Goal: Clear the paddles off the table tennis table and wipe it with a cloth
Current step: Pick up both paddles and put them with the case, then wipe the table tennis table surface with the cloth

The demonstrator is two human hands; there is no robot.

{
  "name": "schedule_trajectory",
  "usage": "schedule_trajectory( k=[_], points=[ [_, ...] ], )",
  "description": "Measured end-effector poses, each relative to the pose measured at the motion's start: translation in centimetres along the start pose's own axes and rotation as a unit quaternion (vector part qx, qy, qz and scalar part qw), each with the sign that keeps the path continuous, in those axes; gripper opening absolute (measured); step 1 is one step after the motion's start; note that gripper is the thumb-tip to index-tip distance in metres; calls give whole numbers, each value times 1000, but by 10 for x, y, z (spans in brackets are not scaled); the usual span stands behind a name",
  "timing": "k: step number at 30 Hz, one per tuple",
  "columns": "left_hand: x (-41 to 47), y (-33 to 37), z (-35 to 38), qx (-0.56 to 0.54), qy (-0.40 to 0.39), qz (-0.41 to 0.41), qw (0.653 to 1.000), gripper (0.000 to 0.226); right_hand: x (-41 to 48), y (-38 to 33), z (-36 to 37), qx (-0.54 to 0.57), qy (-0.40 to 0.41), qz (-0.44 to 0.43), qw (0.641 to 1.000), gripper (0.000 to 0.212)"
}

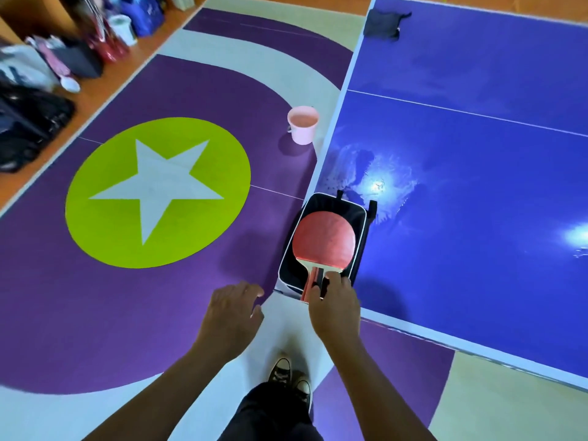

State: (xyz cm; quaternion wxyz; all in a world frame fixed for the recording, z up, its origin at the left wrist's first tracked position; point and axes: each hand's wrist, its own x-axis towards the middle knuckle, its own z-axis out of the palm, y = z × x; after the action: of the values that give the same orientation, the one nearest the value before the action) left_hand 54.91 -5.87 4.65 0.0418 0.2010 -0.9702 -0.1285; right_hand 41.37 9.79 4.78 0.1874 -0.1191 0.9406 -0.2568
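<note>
A red paddle (324, 238) lies on a black case with white piping (361, 222) at the near left corner of the blue table tennis table (477, 202). My right hand (335, 302) grips the paddle's handle, fingers closed around it. My left hand (230, 310) hovers over the floor just left of the table corner, fingers loosely spread and holding nothing. A dark cloth (383, 23) lies crumpled at the far left edge of the table. Wet streaks glint on the table beside the case.
A pink bucket (302, 124) stands on the purple floor next to the table's left edge. Bags and shoes (47, 74) line the wall at far left. My feet in black sneakers (288, 377) stand at the table corner.
</note>
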Motion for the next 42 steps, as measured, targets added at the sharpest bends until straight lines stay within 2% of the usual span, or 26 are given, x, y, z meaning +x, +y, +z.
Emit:
schedule_trajectory(
  k=[2,6,11,16,21,27,33,42],
  points=[
    [2,-3,-13,1,-11,-7,1000,38,-2,-8,-6,-10,40,-87,995,24],
    [12,-14,-47,25,-29,-11,999,50,7,-42,-13,-28,63,-204,976,45],
    [47,-33,-97,6,32,-30,999,54,32,-107,-25,-34,95,-264,959,53],
    [108,-80,-139,8,83,-7,996,50,76,-188,-21,-53,112,-296,947,54],
    [175,-146,-172,19,97,4,995,48,122,-267,-3,-55,123,-308,942,52],
    [252,-213,-206,8,116,42,992,42,177,-337,20,-22,128,-281,951,51],
    [332,-252,-215,-5,88,61,994,44,239,-378,20,-28,139,-242,960,56],
    [515,-288,-215,22,83,86,993,40,409,-441,11,-18,133,-196,971,50]
  ],
)
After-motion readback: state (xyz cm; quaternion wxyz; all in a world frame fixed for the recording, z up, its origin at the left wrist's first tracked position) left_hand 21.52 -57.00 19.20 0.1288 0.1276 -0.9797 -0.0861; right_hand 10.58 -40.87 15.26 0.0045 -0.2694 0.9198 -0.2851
